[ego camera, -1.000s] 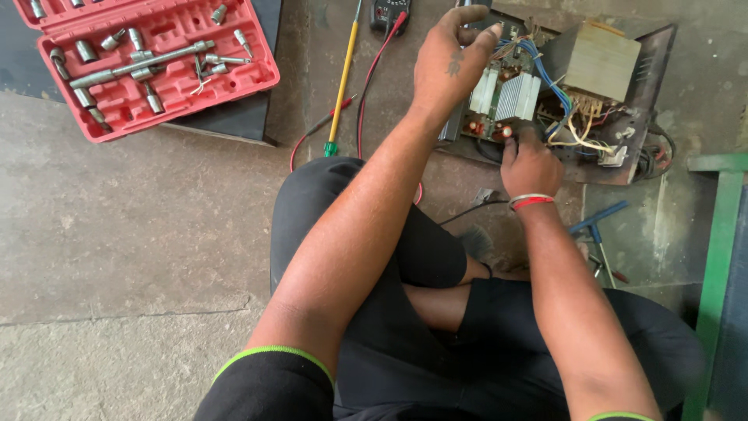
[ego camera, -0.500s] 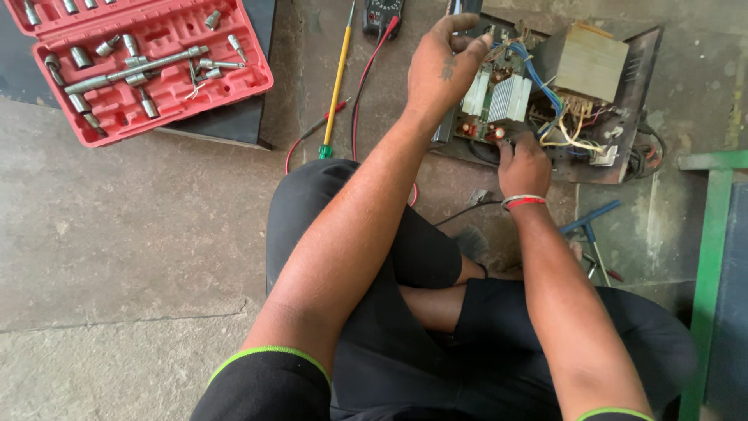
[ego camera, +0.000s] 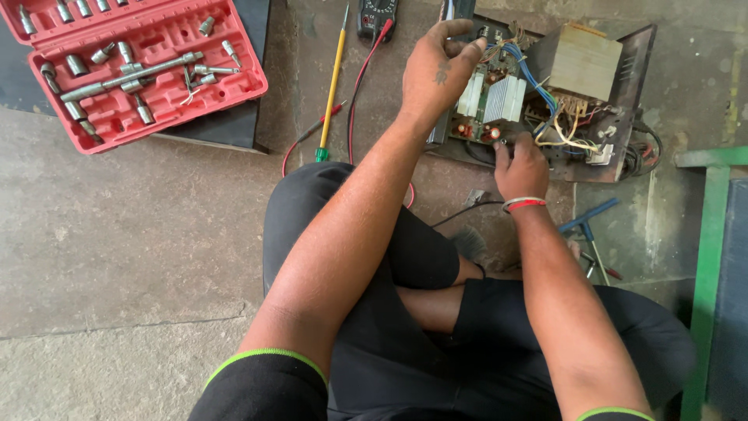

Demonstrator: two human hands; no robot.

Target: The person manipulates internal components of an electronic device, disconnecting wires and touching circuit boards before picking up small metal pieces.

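An opened electrical unit (ego camera: 623, 148) lies on the concrete floor, with a green circuit board (ego camera: 492, 97), white heat sinks, coloured wires and a tan transformer (ego camera: 584, 62) inside. My left hand (ego camera: 436, 66) rests on the far left edge of the board, fingers curled over its top. At the board's near edge my right hand (ego camera: 520, 165), with a red band on the wrist, pinches a small part; what it holds is hidden under the fingers. I sit cross-legged in black shorts.
A red socket set case (ego camera: 234, 82) lies open at far left. A yellow-shafted screwdriver (ego camera: 331, 86) and a multimeter (ego camera: 375, 15) with red and black leads lie beside the unit. A blue T-handle tool (ego camera: 588, 222) is at right, next to a green frame (ego camera: 705, 257).
My left hand has shifted slightly along the top edge of the board. My right hand stays at the near edge. The view has moved a little.
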